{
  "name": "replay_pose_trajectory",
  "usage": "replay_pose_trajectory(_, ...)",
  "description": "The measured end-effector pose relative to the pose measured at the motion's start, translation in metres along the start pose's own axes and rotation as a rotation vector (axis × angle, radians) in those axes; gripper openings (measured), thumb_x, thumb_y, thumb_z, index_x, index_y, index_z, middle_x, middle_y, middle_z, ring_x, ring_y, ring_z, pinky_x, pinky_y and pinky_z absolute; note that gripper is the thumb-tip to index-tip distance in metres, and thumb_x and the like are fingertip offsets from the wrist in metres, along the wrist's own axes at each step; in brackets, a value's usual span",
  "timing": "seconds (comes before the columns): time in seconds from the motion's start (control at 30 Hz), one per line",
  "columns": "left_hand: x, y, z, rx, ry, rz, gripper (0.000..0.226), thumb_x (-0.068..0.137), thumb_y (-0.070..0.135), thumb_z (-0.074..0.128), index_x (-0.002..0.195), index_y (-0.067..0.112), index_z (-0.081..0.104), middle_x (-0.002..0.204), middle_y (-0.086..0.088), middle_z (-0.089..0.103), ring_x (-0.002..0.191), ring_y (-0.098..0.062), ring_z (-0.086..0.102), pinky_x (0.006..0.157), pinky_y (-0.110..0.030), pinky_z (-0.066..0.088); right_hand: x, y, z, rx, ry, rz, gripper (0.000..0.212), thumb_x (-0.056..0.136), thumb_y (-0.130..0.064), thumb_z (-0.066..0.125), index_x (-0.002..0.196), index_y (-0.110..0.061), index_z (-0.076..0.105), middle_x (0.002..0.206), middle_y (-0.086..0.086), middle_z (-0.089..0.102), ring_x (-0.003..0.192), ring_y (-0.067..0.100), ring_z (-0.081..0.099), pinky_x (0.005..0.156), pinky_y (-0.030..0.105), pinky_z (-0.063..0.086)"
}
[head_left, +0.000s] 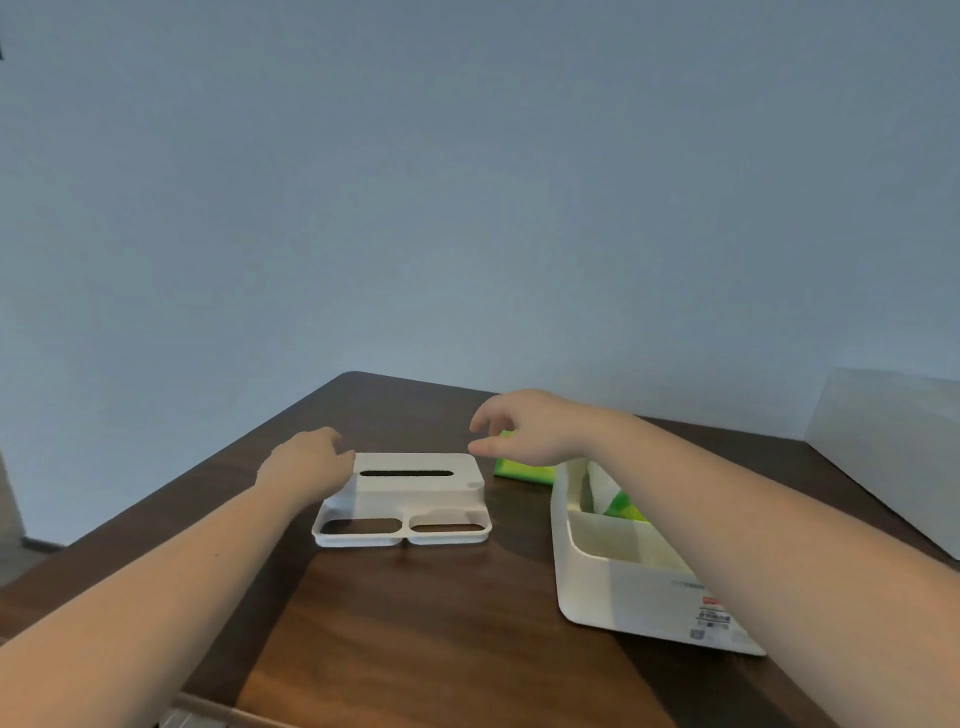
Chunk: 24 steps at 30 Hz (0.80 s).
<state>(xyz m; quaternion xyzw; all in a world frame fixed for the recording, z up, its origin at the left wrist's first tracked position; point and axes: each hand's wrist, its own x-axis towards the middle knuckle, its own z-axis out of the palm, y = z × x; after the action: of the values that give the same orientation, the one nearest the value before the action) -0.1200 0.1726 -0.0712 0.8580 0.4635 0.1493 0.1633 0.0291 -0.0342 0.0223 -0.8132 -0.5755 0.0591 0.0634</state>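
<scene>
A white tissue-box cover (415, 483) with a dark slot on top and two open compartments at its front lies on the dark wooden table (441, 623). My left hand (311, 460) rests against the cover's left far corner, fingers curled over its edge. My right hand (524, 428) hovers above the cover's right far corner, fingers loosely spread, holding nothing. Behind that hand lies a green tissue pack (519, 470), partly hidden. A white box base (623, 582) stands to the right with another green and white pack (621, 504) inside it.
A white board or panel (893, 441) leans at the table's far right edge. A plain wall runs behind the table. The table's rounded far corner (353, 376) is just beyond the cover. Bare wood shows in front of the cover.
</scene>
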Motion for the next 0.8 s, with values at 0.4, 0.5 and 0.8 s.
replay_pose_trajectory(0.4,-0.002,-0.016,0.007,-0.165,-0.041,-0.094,0.055,0.093,0.034,0.049,0.141,0.007,0.043,0.143,-0.010,0.051,0.128,-0.028,0.050,0.102,-0.037,0.042,0.050,-0.039,0.036,-0.060,-0.096,0.094,0.047,0.096,-0.031,0.049,0.139,-0.013,0.046,0.141,0.006,0.051,0.127,0.026,0.050,0.103,0.036,0.044)
replay_pose_trajectory(0.5,-0.003,-0.012,0.010,-0.189,-0.031,-0.106,0.050,0.094,0.030,0.048,0.137,0.005,0.048,0.139,-0.011,0.055,0.124,-0.028,0.053,0.097,-0.036,0.045,0.060,-0.040,0.048,-0.077,-0.151,0.219,0.049,0.096,-0.024,0.045,0.143,-0.009,0.039,0.144,0.009,0.047,0.126,0.029,0.050,0.096,0.034,0.044)
replay_pose_trajectory(0.8,-0.004,-0.003,0.017,-0.254,0.000,-0.109,0.034,0.089,0.016,0.050,0.108,-0.009,0.061,0.088,-0.027,0.062,0.058,-0.017,0.041,0.058,-0.036,0.046,0.061,-0.034,0.053,-0.034,-0.207,0.349,0.045,0.099,-0.016,0.042,0.141,-0.001,0.038,0.141,0.015,0.045,0.112,0.029,0.056,0.050,0.021,0.034)
